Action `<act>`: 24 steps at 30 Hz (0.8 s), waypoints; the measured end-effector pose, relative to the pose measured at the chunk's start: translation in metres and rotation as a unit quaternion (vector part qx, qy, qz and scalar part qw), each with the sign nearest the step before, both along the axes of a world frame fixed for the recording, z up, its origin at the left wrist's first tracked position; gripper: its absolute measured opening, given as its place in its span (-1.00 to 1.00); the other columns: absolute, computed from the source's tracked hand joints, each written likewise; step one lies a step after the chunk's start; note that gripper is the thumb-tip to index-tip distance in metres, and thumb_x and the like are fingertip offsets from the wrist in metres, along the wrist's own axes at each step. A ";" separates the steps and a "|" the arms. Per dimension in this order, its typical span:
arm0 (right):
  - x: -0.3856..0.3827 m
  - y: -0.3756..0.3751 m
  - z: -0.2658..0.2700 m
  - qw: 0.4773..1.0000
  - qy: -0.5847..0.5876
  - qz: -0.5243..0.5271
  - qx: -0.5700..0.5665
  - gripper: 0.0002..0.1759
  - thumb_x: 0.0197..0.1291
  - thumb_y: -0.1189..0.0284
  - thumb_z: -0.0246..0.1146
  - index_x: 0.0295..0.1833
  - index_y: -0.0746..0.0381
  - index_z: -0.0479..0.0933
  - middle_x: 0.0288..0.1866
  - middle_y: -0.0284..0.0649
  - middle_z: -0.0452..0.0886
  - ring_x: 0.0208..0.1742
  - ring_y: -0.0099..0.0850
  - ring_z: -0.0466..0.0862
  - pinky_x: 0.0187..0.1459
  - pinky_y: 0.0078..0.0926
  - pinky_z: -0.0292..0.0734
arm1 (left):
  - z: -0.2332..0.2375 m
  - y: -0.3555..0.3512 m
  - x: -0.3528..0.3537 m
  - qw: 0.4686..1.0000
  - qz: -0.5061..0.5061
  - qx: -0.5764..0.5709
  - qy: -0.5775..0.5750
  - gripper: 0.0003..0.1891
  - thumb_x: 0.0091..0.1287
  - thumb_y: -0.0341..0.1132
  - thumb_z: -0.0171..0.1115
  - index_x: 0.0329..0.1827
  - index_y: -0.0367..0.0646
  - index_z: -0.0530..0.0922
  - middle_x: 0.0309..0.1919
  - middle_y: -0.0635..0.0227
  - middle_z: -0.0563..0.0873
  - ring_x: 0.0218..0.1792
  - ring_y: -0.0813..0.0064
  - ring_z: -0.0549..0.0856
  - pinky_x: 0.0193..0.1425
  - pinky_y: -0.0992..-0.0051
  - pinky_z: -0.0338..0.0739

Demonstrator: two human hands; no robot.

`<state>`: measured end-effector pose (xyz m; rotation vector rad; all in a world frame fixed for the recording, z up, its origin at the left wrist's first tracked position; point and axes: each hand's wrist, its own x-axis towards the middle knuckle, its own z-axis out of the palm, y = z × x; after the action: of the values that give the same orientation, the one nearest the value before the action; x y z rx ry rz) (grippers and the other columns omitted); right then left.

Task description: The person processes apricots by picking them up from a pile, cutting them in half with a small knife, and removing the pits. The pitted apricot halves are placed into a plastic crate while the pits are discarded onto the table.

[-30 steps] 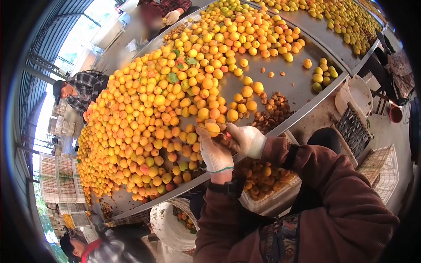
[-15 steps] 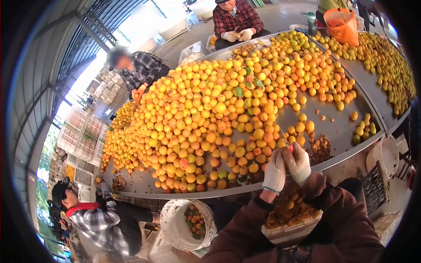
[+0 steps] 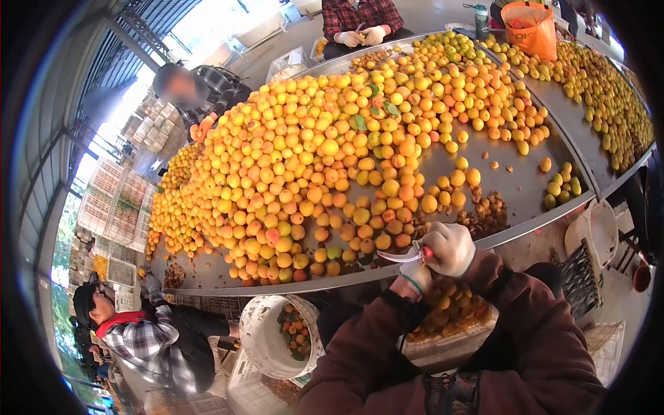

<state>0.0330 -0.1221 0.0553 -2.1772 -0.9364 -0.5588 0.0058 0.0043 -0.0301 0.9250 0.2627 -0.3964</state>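
Observation:
My right hand (image 3: 451,249), in a pale glove, is closed round the red handle of a small knife (image 3: 398,256) with a curved, silvery blade pointing left. Just below and left of it is my gloved left hand (image 3: 415,275), with a green band at the wrist. Its fingers are mostly hidden behind the knife and the right hand. Both hands are at the near edge of a metal table (image 3: 508,190) heaped with yellow-orange apricots (image 3: 297,159). Under my forearms, a crate (image 3: 453,340) holds cut apricot pieces (image 3: 449,308).
A white bucket (image 3: 257,339) with some fruit stands left of my legs. Brown pits (image 3: 488,213) lie by the table's rim. Several people work round the table. An orange bag (image 3: 529,31) and a bottle (image 3: 481,21) stand at the far side; another bucket (image 3: 581,232) is at right.
Both hands have drawn back from the fruit towards the table's edge and lowered. The knife blade has swung from pointing up and away to pointing left. The view has shifted slightly.

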 end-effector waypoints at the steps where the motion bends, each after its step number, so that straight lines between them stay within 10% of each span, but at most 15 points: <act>1: -0.001 0.001 0.000 1.000 0.013 -0.011 0.022 -0.74 -0.13 0.43 0.40 -0.32 0.25 0.48 -0.36 -0.10 0.51 -0.40 -0.03 0.60 -0.39 -0.19 0.55 | 0.017 -0.003 0.002 0.995 0.012 -0.070 0.075 -0.62 0.52 0.05 -0.02 -0.03 -0.07 0.54 -0.27 0.39 0.65 -0.33 0.51 0.66 -0.38 0.56 0.53; 4: 0.001 0.007 0.000 0.993 0.020 -0.064 0.100 -0.79 0.04 0.48 0.36 -0.28 0.27 0.46 -0.40 -0.16 0.53 -0.44 -0.21 0.62 -0.39 -0.32 0.54 | 0.039 0.004 0.017 0.981 -0.004 -0.159 0.114 -0.68 0.53 0.00 -0.03 -0.07 -0.01 0.55 -0.32 0.46 0.64 -0.38 0.54 0.64 -0.41 0.59 0.50; 7: 0.002 0.014 -0.004 0.865 0.309 -0.103 0.382 -0.86 0.34 0.46 0.20 -0.25 0.28 0.41 -0.52 -0.36 0.51 -0.46 -0.64 0.51 -0.44 -0.56 0.44 | 0.042 0.007 0.030 0.986 0.057 -0.128 0.087 -0.67 0.54 0.03 -0.05 -0.18 0.05 0.57 -0.47 0.56 0.62 -0.50 0.57 0.60 -0.48 0.63 0.42; 14: -0.012 0.010 0.020 0.890 0.308 -0.091 0.324 -0.81 0.29 0.39 0.25 -0.16 0.29 0.45 -0.50 -0.21 0.54 -0.47 -0.49 0.60 -0.38 -0.45 0.51 | 0.080 0.002 0.018 0.979 0.009 -0.187 0.081 -0.55 0.50 0.14 -0.05 0.10 -0.04 0.52 -0.05 0.41 0.63 0.00 0.48 0.63 0.13 0.41 0.56; 18: -0.004 0.002 0.017 0.956 0.196 -0.091 0.197 -0.85 0.31 0.44 0.24 -0.21 0.29 0.45 -0.43 -0.29 0.56 -0.41 -0.59 0.51 -0.34 -0.53 0.47 | 0.084 -0.007 0.017 0.976 0.051 -0.190 0.089 -0.56 0.52 0.13 -0.06 0.09 -0.05 0.49 -0.10 0.41 0.62 -0.11 0.44 0.66 -0.09 0.45 0.61; 21: 0.005 -0.002 0.016 0.838 0.324 -0.105 0.427 -0.79 0.26 0.36 0.29 -0.16 0.26 0.46 -0.38 -0.30 0.56 -0.45 -0.58 0.49 -0.36 -0.54 0.46 | 0.061 0.005 0.023 0.983 -0.008 -0.161 0.092 -0.55 0.52 0.14 -0.05 0.01 -0.06 0.53 -0.28 0.36 0.65 -0.42 0.55 0.61 -0.56 0.57 0.40; 24: 0.014 -0.005 0.032 0.735 0.396 -0.098 0.542 -0.77 0.28 0.31 0.29 -0.23 0.22 0.44 -0.42 -0.38 0.51 -0.49 -0.61 0.48 -0.43 -0.61 0.41 | 0.065 0.001 0.018 0.994 0.008 -0.085 0.072 -0.53 0.51 0.18 -0.07 -0.02 -0.05 0.52 -0.48 0.41 0.61 -0.58 0.59 0.53 -0.59 0.60 0.33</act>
<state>0.0472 -0.1273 0.0869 -1.1656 0.1501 -0.1183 0.0240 0.0051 0.0348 0.7288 0.3620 -0.4645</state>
